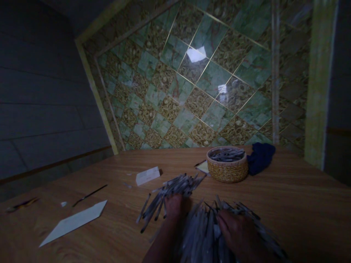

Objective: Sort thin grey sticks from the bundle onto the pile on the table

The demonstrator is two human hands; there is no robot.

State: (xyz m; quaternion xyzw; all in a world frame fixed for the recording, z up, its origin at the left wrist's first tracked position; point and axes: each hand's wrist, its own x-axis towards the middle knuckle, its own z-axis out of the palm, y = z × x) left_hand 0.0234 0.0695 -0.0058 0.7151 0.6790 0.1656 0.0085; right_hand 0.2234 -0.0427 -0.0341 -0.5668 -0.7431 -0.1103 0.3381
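My left hand is closed at the near side of a loose bunch of thin grey sticks with dark ends; its fingertips are partly hidden among them. The sticks look like slim pens, but the dim light leaves their exact kind unclear. A larger heap of the same sticks lies nearest me, between my arms. Over the right part of this heap, my right hand curls its fingers around some of the sticks. The heap's lower end runs out of view.
Beyond my hands stands a round wicker basket filled with similar sticks, beside a dark blue cloth. A small white box, a pale sheet and a thin dark stick lie on the wooden table. A tiled wall rises behind.
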